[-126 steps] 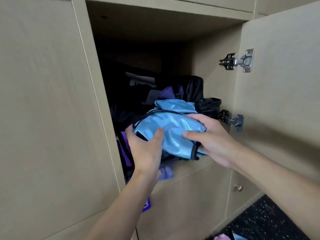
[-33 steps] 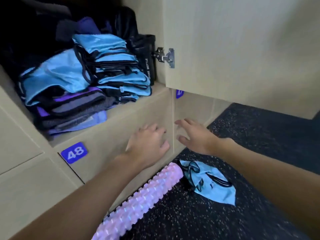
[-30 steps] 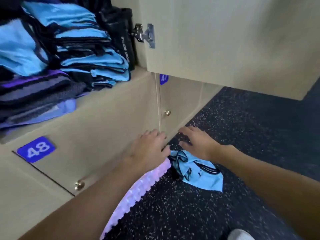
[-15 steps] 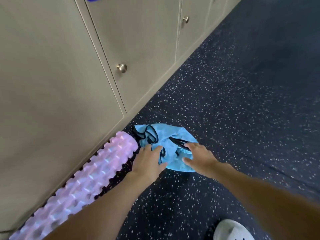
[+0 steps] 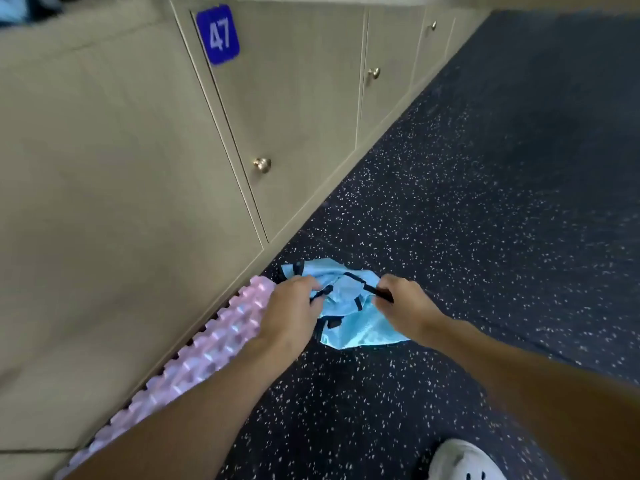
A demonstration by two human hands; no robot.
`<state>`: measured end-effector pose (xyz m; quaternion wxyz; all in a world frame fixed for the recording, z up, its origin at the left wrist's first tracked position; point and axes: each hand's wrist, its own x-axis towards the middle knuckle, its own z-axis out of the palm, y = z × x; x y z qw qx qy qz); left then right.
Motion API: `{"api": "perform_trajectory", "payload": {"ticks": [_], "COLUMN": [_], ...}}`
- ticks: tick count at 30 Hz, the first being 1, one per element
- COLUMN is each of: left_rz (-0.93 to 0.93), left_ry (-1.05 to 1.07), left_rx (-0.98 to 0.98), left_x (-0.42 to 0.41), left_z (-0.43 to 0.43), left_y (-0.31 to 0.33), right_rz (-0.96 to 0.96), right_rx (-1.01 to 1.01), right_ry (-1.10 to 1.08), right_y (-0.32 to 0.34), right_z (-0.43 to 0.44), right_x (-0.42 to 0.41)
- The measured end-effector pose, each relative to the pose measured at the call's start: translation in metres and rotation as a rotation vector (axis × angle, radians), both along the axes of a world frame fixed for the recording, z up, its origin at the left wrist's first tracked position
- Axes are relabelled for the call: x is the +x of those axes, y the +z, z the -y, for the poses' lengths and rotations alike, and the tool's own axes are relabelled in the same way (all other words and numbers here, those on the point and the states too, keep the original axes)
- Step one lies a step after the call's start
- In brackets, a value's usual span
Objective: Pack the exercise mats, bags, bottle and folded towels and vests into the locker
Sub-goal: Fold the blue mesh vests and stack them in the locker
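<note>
Light-blue shiny fabric vest with black trim (image 5: 358,329) lies crumpled on the dark speckled rubber floor (image 5: 467,174). It sits close to the floor's edge where that meets the base of the beige wood-grain locker bank (image 5: 104,202), and near the lower corner of the closed locker door (image 5: 298,126) that carries a blue square number plate reading 47 (image 5: 218,34).

Left hand (image 5: 294,311): fingers curled down into the left part of the vest, gripping a black-trimmed fold. Right hand (image 5: 407,306): fingers curled, with thumb and forefinger pinching a black strap at the vest's right part. The two hands are apart, with bunched cloth between them. The lower part of the vest spreads flat on the floor beneath the wrists.

Pale pink knobbly foam roller (image 5: 214,344): lying on the floor along the locker base, parallel to that edge. Its far end is just beside the vest's left side. Whether roller and vest touch cannot be told, as the left hand covers the spot. The left forearm crosses above the roller's near part.

Door 47 has a round brass-coloured knob (image 5: 262,164) low on its left side. The next door to the right has a second knob like it (image 5: 374,72). Both doors are closed.

White shoe (image 5: 460,460): on the floor at the bottom edge of the view, well apart from the vest, below the right forearm.
</note>
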<state>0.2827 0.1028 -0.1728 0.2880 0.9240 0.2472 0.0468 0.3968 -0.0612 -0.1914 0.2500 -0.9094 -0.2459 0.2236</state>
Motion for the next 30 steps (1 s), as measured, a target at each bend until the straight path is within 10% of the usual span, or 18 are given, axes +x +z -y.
{"api": "perform_trajectory", "payload": {"ticks": [17,24,30], "left_rz": [0.235,0.367,0.332], "left_ry": [0.011,-0.244,-0.102], "left_rx": [0.288,-0.193,-0.154], "left_x": [-0.161,-0.234,-0.259], "left_z": [-0.008,0.014,0.009], "left_y": [0.307,0.345,0.36], "right_rz": [0.162,0.094,-0.024], "right_rx": [0.426,0.56,0.556], "right_ry": [0.395,0.47,0.489], "right_y": [0.348,0.381,0.376], "right_z": [0.002,-0.013,-0.018], "right_x": [-0.14,-0.208,-0.228]}}
